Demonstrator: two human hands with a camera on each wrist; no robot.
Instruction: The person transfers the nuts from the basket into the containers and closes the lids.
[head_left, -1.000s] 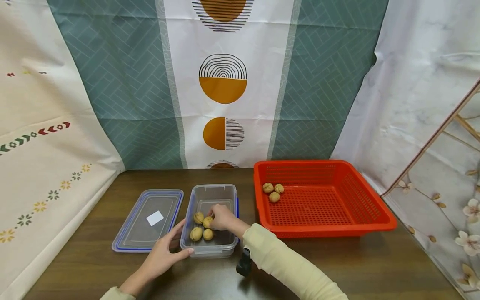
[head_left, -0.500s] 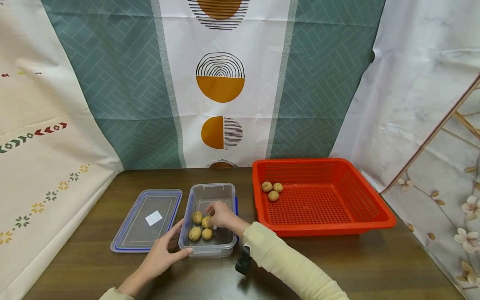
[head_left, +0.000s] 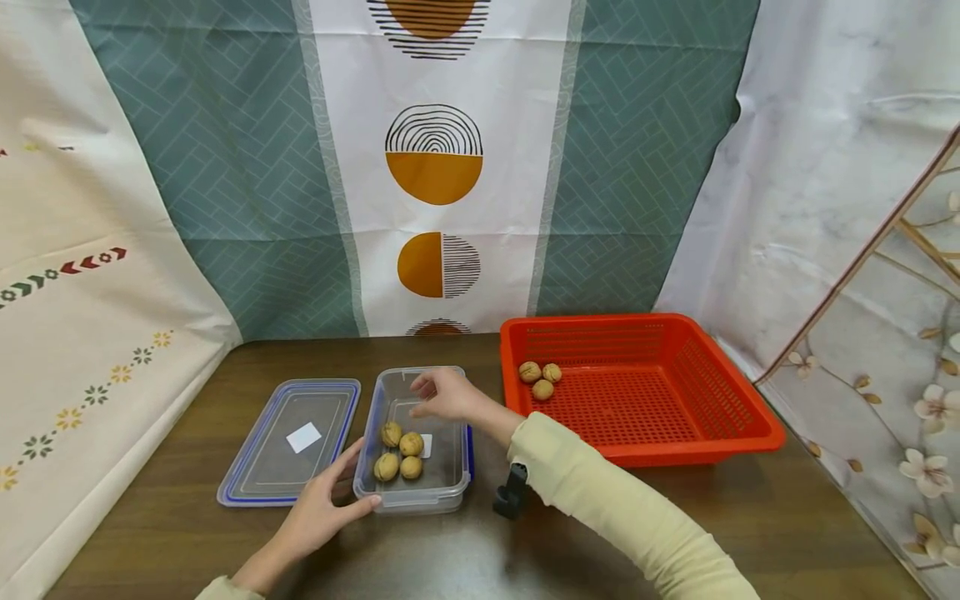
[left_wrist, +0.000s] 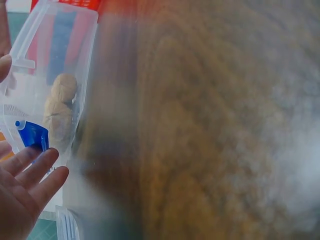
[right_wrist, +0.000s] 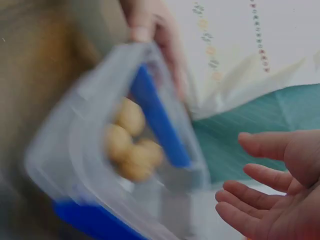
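A clear plastic food container (head_left: 442, 493) with blue clips stands on the table, its top uncovered. Several walnuts (head_left: 411, 443) lie together on its floor, towards the front left. My left hand (head_left: 318, 512) holds the container's front left corner, thumb at the front and fingers along the left side. In the left wrist view, fingertips (left_wrist: 49, 155) of that hand touch a blue clip (left_wrist: 34, 134). Over the back part of the container is my right hand (head_left: 450, 396), above the walnuts and apart from them. Its fingers (right_wrist: 250, 195) are loosely extended with nothing between them in the right wrist view.
A clear lid (head_left: 262, 479) with a blue seal lies flat left of the container. To the right stands a red plastic basket (head_left: 645, 454) with three walnuts (head_left: 543, 389) at its back left. Patterned cloths (head_left: 637, 167) hang behind and beside the wooden table (head_left: 420, 558).
My right hand has let go of a walnut at the group in the container and has risen and moved back from it. The left hand keeps its place on the corner.
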